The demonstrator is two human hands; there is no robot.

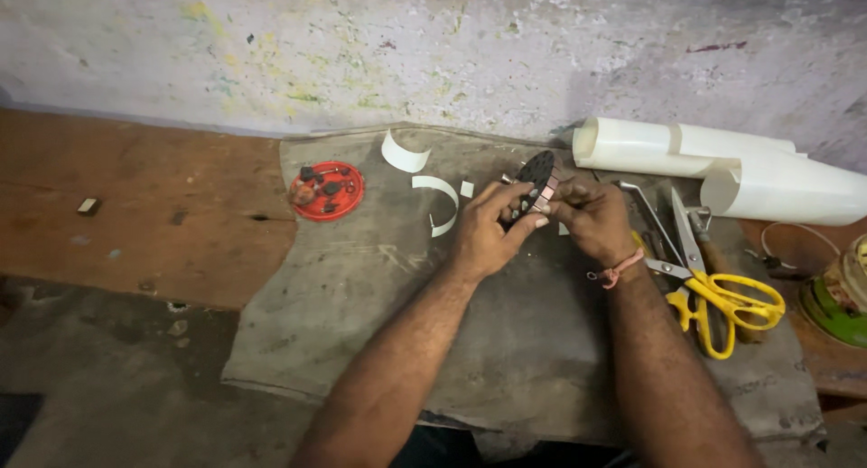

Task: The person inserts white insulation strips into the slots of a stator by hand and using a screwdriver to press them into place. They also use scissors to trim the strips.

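Left hand (483,233): pinching the near edge of the disc (539,172), fingertips on a pale strip; keep this pinch firm.
Right hand (591,217): closed on the disc's right side, steadying it.
Disc: dark, round, held tilted above the cloth (361,287), between both hands.
Scissors (722,296): yellow-handled, lying right, apart.
Lid (329,191): red, small parts inside, far left.
Roll (722,165): white sheet, against the wall.

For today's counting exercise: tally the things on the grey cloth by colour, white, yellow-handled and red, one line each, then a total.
White curved strips: 3
White sheet rolls: 2
Yellow-handled scissors: 1
Red round lid: 1
Total: 7
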